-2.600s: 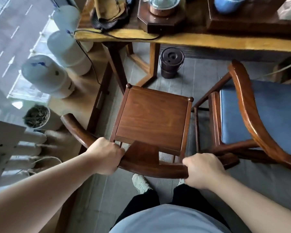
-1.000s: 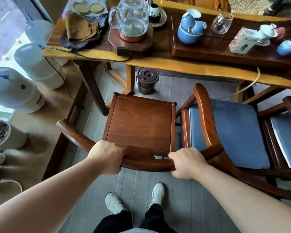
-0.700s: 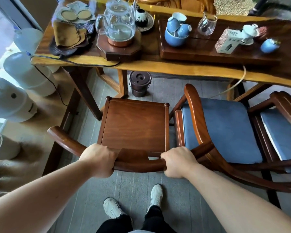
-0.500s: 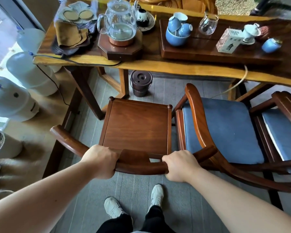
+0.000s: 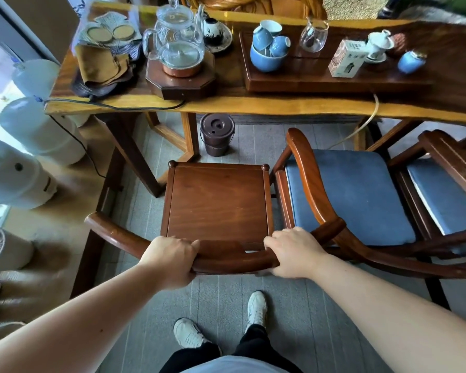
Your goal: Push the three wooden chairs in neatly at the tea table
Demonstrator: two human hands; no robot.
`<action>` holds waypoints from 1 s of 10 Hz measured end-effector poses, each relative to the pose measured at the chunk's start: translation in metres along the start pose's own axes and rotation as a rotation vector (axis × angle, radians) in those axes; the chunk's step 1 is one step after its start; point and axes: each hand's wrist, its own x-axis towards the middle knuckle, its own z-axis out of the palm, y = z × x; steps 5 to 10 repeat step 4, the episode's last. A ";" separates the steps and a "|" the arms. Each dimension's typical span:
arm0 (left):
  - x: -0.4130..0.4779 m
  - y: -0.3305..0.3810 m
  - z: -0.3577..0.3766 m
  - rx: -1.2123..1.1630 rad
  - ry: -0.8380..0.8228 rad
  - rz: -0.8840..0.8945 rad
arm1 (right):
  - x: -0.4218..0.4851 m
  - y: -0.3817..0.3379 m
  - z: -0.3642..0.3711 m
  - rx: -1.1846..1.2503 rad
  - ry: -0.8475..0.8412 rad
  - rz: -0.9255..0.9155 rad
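A dark wooden chair with a bare seat (image 5: 217, 201) stands in front of the tea table (image 5: 253, 105), its seat short of the table's near edge. My left hand (image 5: 172, 258) and my right hand (image 5: 293, 251) both grip its curved back rail. To its right stands a second chair with a blue cushion (image 5: 347, 195), its armrest touching the first chair's rail end. A third chair with a blue cushion (image 5: 447, 195) is at the far right, partly cut off.
A small brown lidded bucket (image 5: 217, 134) sits on the floor under the table, just ahead of the seat. Big water bottles (image 5: 14, 175) lie at the left. The table carries a glass kettle (image 5: 179, 48), blue cups (image 5: 268, 51) and a tea tray. My feet are behind the chair.
Compared with 2.6 s ago the view has risen and pulled back, so the table top and third chair show. Both hands keep hold of the rail; the chair sits closer to the blue-cushioned one.
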 end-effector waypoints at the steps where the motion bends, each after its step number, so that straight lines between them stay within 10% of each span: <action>1: -0.005 -0.003 -0.002 -0.040 0.025 0.029 | -0.004 -0.001 0.002 0.034 -0.040 0.043; 10: -0.003 -0.021 -0.029 0.004 0.241 0.053 | -0.014 -0.020 -0.040 0.104 0.157 0.042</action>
